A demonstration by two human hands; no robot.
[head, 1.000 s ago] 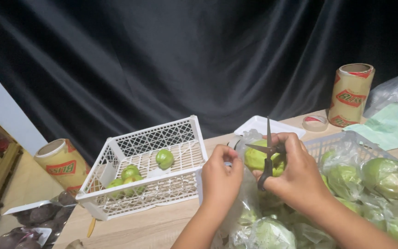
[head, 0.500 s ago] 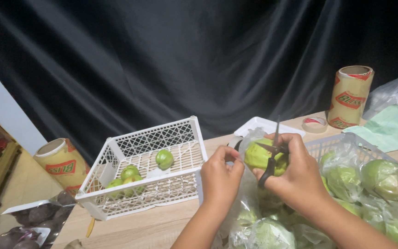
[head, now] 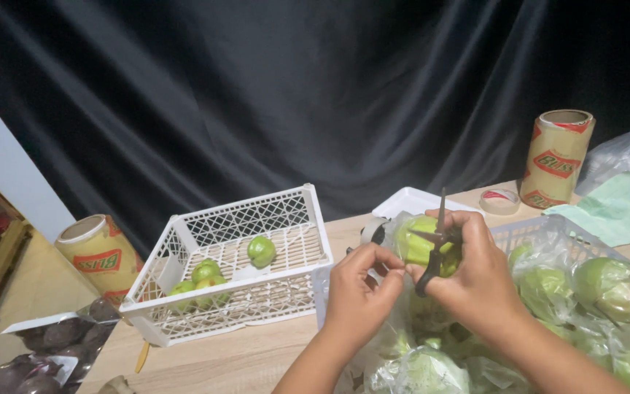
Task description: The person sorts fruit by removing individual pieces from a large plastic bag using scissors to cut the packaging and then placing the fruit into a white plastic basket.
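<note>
Three unwrapped green guavas [head: 211,271] lie in a white basket [head: 184,306]. Above the surface [head: 257,350], left hand [head: 359,292] fingers pinch plastic on a wrapped guava [head: 418,237]; right hand [head: 479,273] is clamped on black scissors [head: 435,244]. Many bagged guavas [head: 614,288] remain wrapped.

Right hand [head: 475,281] holds scissors [head: 435,244] at bagged guava [head: 418,237].

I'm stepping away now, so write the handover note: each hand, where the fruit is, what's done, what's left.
Right hand: holds black scissors, blades open at the wrapped green fruit.
Left hand: pinches that fruit's plastic wrap.
Done: a few bare green fruits lie in the white basket.
Left: many bagged fruits remain in the right-hand crate.
</note>
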